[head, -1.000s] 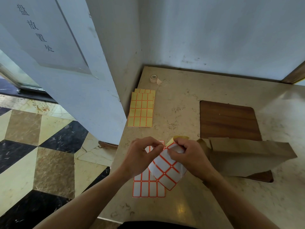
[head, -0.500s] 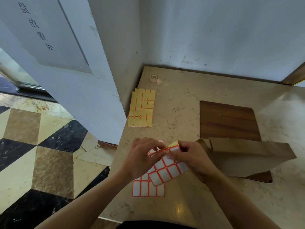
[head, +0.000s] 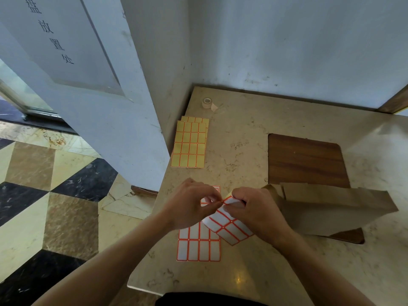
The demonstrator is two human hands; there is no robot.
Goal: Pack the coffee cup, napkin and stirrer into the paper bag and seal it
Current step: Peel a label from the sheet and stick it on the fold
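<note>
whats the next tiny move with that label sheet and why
Probably peel one white label free. The right hand holds the white label sheet lifted off the counter, bent at its top edge, and the left hand pinches at that edge, seemingly at a label corner. The paper bag lies on its side just to the right with no label visible on it, so it likely goes there.

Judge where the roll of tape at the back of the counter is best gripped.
The roll of tape looks to stand on edge near the wall, its loose tail trailing right. Probably best pinched from above across its two flat faces, which are free; its small size rules out much else.
</note>
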